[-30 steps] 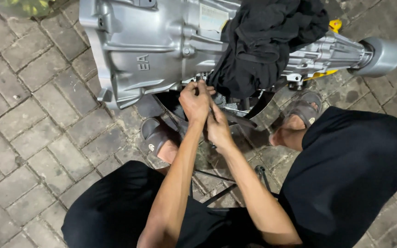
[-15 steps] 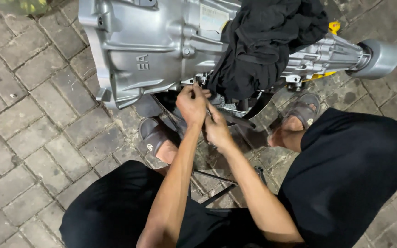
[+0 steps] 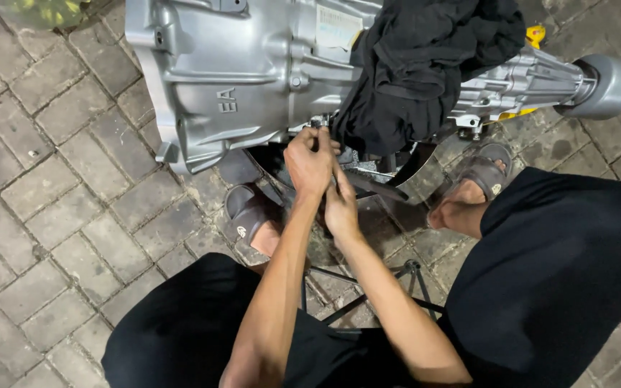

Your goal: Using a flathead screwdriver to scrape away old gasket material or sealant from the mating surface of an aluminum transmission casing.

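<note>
A silver cast gearbox housing (image 3: 238,86) lies on the paving in front of me, and a black cloth (image 3: 425,65) is draped over its middle. My left hand (image 3: 309,162) is closed around a small metal piece (image 3: 316,123) at the housing's lower edge, just left of the cloth. Right below it, touching it, my right hand (image 3: 341,205) grips a dark flat bar (image 3: 379,188) that points right under the housing. Which fastener the bar meets is hidden by my hands.
The gearbox's round tail end (image 3: 609,82) sticks out at the right, with a yellow part (image 3: 535,34) behind it. My sandalled feet (image 3: 249,215) (image 3: 479,179) rest on grey paving bricks (image 3: 52,201) either side of my hands. A thin black metal frame (image 3: 397,287) stands between my knees.
Both hands stay at the housing's lower edge. My left hand has crept slightly up towards the housing, while the right hand holds its place.
</note>
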